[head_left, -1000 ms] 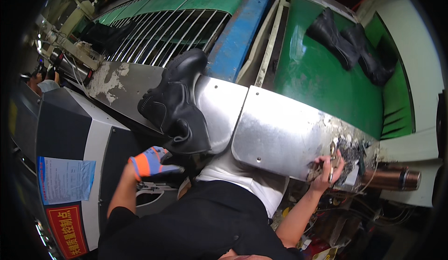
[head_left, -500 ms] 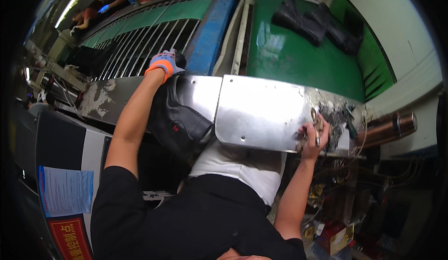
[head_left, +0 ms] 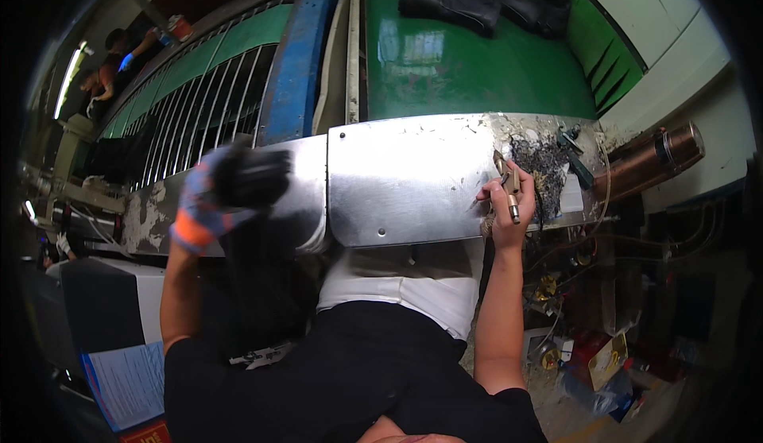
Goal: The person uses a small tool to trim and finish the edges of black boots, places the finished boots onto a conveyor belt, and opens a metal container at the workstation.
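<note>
Right, so the green belt (head_left: 477, 77) fills the top, dark boots (head_left: 449, 6) lying at its far end. Nearer runs the bare steel plate (head_left: 413, 177), its left part beside the barred rack (head_left: 214, 97) and the blue beam (head_left: 294, 65).

Down at lower left, the pale machine (head_left: 149, 300) carries a white sheet (head_left: 127, 383) edged in blue, its rows of print too small to read, and a red sign (head_left: 147, 433) just peeks in below, yellowish lettering cut off by the rim.

And there's the boot (head_left: 250, 177), black and badly smeared by motion, up over the plate's left part, its lower portion dangling beside the person! A copper flask (head_left: 652, 157) leans past the plate's right end.

Hands, then: the left (head_left: 203, 205), in a grey-and-orange glove, clutches the boot; the bare right (head_left: 509, 212) has its fingers closed round a brassy tool (head_left: 513, 185), next to dark scraps (head_left: 540, 153).
</note>
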A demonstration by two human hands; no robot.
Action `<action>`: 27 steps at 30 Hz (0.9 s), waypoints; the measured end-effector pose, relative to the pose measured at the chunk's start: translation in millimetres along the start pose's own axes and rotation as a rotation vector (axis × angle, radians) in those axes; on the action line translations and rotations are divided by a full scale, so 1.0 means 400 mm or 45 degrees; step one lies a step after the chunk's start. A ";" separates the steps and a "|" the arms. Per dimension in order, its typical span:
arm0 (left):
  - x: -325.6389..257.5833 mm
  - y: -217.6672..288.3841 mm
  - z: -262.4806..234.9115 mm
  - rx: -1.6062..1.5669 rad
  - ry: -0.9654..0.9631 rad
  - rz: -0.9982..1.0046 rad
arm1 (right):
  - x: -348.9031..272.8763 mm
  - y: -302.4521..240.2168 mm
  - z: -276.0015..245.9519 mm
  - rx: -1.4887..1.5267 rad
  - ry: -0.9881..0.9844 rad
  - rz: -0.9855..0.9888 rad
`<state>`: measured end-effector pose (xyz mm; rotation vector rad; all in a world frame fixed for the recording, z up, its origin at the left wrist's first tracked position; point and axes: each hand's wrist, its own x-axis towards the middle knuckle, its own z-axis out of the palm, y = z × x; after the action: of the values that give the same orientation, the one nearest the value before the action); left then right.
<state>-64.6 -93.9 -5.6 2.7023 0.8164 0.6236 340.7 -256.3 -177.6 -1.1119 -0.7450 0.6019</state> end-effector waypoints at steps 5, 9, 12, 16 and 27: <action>-0.044 -0.068 -0.092 -0.214 0.789 -0.103 | 0.001 -0.010 0.000 -0.055 0.067 0.021; 0.058 -0.180 0.068 -0.476 0.881 -0.134 | -0.025 -0.021 0.015 -0.117 0.259 -0.093; 0.171 -0.124 0.131 -0.648 0.831 -0.132 | -0.065 -0.052 0.000 -0.147 0.547 -0.102; 0.329 -0.063 0.089 -0.695 0.599 0.212 | -0.124 -0.082 -0.004 0.034 0.716 0.085; 0.403 -0.041 0.055 -0.911 0.339 0.058 | -0.143 -0.089 0.249 -0.144 -0.384 -0.119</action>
<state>59.1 9.2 22.0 2.0132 0.4576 1.0627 229.6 -254.7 -131.9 -1.0949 -1.0964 0.6624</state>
